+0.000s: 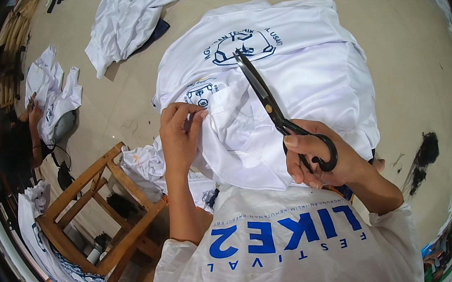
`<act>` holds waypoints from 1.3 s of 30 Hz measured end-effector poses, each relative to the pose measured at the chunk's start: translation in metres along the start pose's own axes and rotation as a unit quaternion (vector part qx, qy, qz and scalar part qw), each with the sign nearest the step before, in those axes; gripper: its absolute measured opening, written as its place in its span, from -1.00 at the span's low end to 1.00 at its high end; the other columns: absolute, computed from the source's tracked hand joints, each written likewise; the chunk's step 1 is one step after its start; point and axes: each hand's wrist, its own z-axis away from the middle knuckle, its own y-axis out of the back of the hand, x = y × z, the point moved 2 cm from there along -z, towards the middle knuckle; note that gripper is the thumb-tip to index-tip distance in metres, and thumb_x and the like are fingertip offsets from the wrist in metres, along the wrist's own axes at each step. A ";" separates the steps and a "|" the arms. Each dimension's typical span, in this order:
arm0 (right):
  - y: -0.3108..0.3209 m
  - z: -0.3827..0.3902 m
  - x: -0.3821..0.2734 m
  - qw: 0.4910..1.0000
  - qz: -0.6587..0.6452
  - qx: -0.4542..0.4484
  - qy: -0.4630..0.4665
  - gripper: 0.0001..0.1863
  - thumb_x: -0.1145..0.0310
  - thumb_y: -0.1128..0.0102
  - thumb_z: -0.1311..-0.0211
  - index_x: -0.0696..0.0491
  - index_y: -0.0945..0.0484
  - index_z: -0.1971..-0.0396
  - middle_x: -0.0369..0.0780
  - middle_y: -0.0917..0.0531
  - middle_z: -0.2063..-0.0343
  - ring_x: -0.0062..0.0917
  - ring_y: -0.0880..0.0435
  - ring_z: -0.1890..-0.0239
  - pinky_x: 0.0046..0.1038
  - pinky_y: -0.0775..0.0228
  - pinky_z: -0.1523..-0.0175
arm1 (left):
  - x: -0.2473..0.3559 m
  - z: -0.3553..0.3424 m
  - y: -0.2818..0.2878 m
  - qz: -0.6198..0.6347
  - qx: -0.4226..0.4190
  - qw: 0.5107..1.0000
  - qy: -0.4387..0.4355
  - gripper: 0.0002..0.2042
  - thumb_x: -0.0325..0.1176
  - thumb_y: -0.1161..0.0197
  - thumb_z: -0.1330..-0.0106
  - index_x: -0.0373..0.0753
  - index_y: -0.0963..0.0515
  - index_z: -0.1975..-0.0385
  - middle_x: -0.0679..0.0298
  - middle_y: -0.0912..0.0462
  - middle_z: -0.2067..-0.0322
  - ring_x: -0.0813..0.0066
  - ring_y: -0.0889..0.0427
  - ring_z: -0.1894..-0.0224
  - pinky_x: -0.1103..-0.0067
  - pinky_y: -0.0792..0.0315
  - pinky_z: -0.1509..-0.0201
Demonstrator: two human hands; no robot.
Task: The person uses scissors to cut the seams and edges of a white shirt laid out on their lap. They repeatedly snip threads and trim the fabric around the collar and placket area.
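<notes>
A large white shirt (309,85) with dark blue printed emblems lies spread in a heap before me. My left hand (181,132) pinches a fold of its cloth next to the smaller emblem, thumb against fingertips. In my right hand (323,154) is a pair of black-handled fabric scissors (268,105), my fingers through the handle loops. Their long dark blades point up and to the left over the shirt, the tips near the larger emblem. The blades look nearly closed, with no cloth visible between them.
A wooden frame (105,212) stands at my left, with white and patterned cloth beside it. Another white shirt (127,26) lies on the tiled floor (405,34) at the far left. Beyond the frame, a person (10,133) handles white garments (50,89). A black smear (424,159) marks the floor at right.
</notes>
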 end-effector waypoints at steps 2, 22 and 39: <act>0.005 0.002 0.000 1.000 -0.007 0.015 0.008 -0.63 0.14 -0.27 -0.44 0.13 -0.37 0.26 -0.10 -0.64 0.64 -0.61 -0.44 0.84 -0.58 -0.22 0.73 | -0.005 0.002 0.000 0.000 0.015 1.000 -0.004 -0.89 -0.51 -0.44 -0.29 -0.32 -0.68 0.25 0.18 -0.64 0.30 0.24 -0.61 0.25 0.46 -0.50 0.19; -0.015 -0.006 0.018 0.985 0.039 -0.082 -0.146 -0.63 0.13 -0.22 -0.49 0.17 -0.43 0.27 -0.11 -0.68 0.60 -0.64 -0.56 0.76 -0.60 -0.28 0.71 | -0.016 0.019 0.006 0.079 0.037 0.996 0.024 -0.93 -0.48 -0.18 -0.58 -0.35 -0.53 0.14 0.28 -0.63 0.38 0.65 -0.47 0.37 0.67 -0.40 0.23; -0.023 -0.019 0.031 0.976 0.040 -0.068 -0.203 -0.67 0.18 -0.25 -0.50 0.15 -0.43 0.22 -0.12 -0.68 0.61 -0.67 -0.53 0.77 -0.61 -0.30 0.71 | -0.010 0.016 0.005 0.070 0.012 0.995 0.073 -0.93 -0.43 -0.12 -0.61 -0.28 -0.48 0.09 0.28 -0.50 0.50 0.65 -0.28 0.49 0.64 -0.24 0.39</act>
